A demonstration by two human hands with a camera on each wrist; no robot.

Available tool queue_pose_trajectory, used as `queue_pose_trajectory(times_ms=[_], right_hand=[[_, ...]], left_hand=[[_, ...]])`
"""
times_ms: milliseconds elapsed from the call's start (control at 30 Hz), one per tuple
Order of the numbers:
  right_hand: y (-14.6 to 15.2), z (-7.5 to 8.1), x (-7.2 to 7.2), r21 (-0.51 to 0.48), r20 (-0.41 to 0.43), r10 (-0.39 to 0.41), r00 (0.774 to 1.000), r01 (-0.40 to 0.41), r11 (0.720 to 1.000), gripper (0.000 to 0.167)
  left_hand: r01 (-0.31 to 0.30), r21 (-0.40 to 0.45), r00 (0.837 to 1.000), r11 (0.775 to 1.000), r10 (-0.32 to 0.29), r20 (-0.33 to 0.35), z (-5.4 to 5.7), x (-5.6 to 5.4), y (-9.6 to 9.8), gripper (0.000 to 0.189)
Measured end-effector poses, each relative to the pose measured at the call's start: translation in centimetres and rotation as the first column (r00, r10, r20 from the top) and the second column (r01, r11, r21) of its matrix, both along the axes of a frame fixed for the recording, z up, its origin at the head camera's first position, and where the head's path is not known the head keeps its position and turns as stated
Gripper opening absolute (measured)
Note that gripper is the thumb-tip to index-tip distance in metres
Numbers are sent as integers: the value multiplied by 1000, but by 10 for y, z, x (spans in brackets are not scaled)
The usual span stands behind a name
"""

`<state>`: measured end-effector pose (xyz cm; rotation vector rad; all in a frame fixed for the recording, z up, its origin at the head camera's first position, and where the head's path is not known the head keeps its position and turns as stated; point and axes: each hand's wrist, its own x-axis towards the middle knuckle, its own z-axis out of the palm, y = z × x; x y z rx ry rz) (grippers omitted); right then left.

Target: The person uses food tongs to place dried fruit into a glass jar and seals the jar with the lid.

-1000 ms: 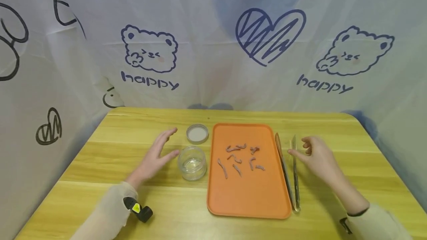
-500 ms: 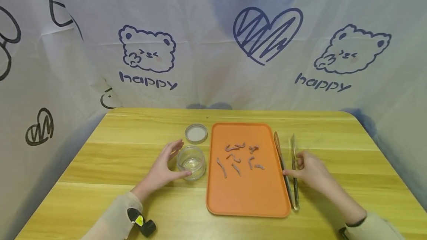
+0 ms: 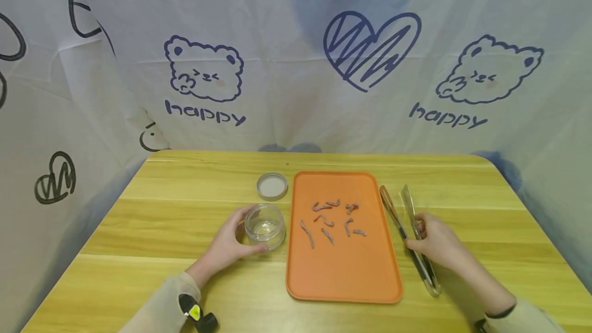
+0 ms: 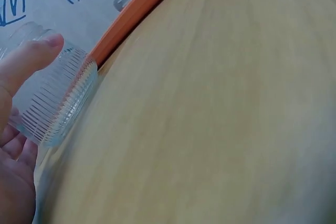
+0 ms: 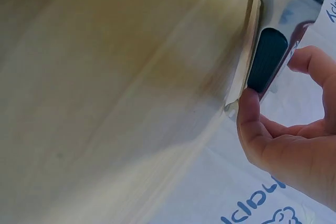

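My left hand [image 3: 224, 243] holds a clear glass jar [image 3: 274, 241] standing on the table, thumb on its near side and fingers on its far left. The left wrist view shows the thumb lying across the ribbed wall of the jar [image 4: 52, 95]. On the right, my right hand [image 3: 437, 243] grips metal tongs [image 3: 419, 265] between thumb and fingers. The tongs' two arms are spread apart, with their joined end toward me. A dark grip pad [image 5: 268, 61] shows on the tongs in the right wrist view, close to a fingertip.
An orange tray [image 3: 342, 276] lies between the hands, bearing several thin greyish-brown worm-like strips [image 3: 327, 236]. A round lid [image 3: 272, 187] lies behind the jar. A printed cloth [image 3: 287, 91] hangs past the table's far edge.
My left hand has moved right and come around the jar. My right hand has come down onto the tongs, whose joined end has swung right, away from the tray.
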<state>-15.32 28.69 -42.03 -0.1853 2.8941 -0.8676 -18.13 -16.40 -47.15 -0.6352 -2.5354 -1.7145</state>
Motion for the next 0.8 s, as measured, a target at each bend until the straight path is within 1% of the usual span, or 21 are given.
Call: queue_pose_trajectory(times_ms=[67,167,267,333,433,633,800], right_hand=[[1,0,0,3,-5,2,1000,-2,1000,70],[1,0,-1,4,1,1,1000,-1,1000,76],[1,0,-1,7,19,1,1000,-2,1000,84],[1,0,-2,8,30,0,1000,0,1000,86],[1,-1,-2,18,10,-5,1000,5,1000,81],[7,0,-1,25,-33,-29,999,30,999,64],[16,4,-3,10,-77,-47,996,48,999,56]], left_hand=[[-8,19,1000,1000,8,11,-2,0,0,90],[-20,42,999,999,18,31,-3,0,0,91],[-25,51,999,998,23,42,-4,1,1,91],[-25,48,999,999,23,41,-4,1,1,90],[-26,41,999,999,24,40,-6,1,1,90],[-26,38,999,999,25,37,-8,0,1,89],[-28,40,999,999,26,37,-8,1,0,89]])
